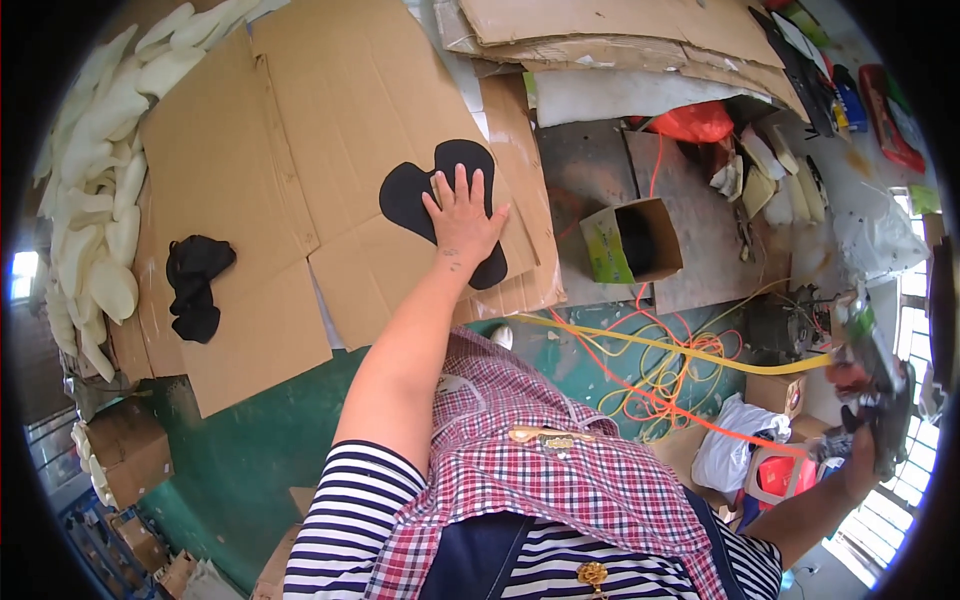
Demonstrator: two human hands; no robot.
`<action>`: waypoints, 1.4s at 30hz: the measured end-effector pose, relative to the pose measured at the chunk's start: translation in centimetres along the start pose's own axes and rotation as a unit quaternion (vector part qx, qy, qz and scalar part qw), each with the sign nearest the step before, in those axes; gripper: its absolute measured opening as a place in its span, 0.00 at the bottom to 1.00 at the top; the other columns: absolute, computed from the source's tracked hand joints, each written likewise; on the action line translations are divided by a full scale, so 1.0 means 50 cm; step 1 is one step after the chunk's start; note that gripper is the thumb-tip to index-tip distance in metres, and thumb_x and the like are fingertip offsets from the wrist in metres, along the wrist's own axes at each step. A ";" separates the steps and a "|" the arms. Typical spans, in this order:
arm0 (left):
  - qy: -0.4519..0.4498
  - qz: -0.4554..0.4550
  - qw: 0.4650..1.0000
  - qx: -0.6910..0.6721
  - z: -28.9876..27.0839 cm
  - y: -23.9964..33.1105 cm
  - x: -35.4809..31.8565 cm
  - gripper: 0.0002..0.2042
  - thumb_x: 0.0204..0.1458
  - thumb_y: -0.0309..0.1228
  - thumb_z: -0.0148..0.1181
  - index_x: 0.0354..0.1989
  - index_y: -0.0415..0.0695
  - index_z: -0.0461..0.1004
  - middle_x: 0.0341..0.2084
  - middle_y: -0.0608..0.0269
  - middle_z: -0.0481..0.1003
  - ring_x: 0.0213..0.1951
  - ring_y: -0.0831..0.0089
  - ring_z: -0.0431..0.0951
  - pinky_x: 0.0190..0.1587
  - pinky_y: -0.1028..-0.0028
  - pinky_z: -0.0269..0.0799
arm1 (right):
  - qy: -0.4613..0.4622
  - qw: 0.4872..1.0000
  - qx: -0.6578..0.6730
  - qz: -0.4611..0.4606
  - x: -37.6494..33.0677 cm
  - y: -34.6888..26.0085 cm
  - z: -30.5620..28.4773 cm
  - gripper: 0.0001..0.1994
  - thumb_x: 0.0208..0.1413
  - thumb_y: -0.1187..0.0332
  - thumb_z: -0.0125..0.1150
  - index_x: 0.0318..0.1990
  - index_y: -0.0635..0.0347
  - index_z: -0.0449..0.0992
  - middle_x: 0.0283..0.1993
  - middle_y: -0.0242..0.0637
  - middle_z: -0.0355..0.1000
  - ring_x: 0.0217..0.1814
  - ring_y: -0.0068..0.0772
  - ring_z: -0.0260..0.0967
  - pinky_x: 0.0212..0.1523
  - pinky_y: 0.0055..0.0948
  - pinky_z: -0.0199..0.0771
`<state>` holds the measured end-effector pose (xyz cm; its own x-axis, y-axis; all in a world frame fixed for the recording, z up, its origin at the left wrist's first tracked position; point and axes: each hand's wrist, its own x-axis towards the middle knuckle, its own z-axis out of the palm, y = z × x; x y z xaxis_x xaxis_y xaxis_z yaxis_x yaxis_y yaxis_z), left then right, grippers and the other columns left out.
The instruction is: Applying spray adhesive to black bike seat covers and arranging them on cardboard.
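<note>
Left hand (pixel 462 222) flat on the black pad (pixel 404 196), grip spread and loose, pad lying right on the cardboard (pixel 210 150); far out, the right hand (pixel 862 446) grasps a blurred tool (pixel 878 365).

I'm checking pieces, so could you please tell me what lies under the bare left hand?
Flat, black, lobed material on brown cardboard; the left hand hides its middle.
</note>
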<state>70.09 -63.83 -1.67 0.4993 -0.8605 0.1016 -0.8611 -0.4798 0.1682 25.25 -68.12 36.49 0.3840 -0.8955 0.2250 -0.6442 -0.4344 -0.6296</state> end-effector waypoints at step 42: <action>-0.064 0.050 0.995 -0.052 -0.022 -0.028 -0.142 0.30 0.52 0.47 0.55 0.64 0.56 0.58 0.67 0.58 0.49 0.68 0.51 0.43 0.64 0.43 0.42 | -0.225 0.927 0.298 0.031 -0.012 -0.067 0.344 0.29 0.50 0.71 0.61 0.59 0.69 0.61 0.33 0.37 0.71 0.33 0.25 0.69 0.36 0.24 0.69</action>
<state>67.87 -56.84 -1.56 0.3894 -0.9211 -0.0009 -0.8882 -0.3758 0.2643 38.56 -64.45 25.68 0.6816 -0.7280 -0.0742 -0.2466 -0.1331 -0.9599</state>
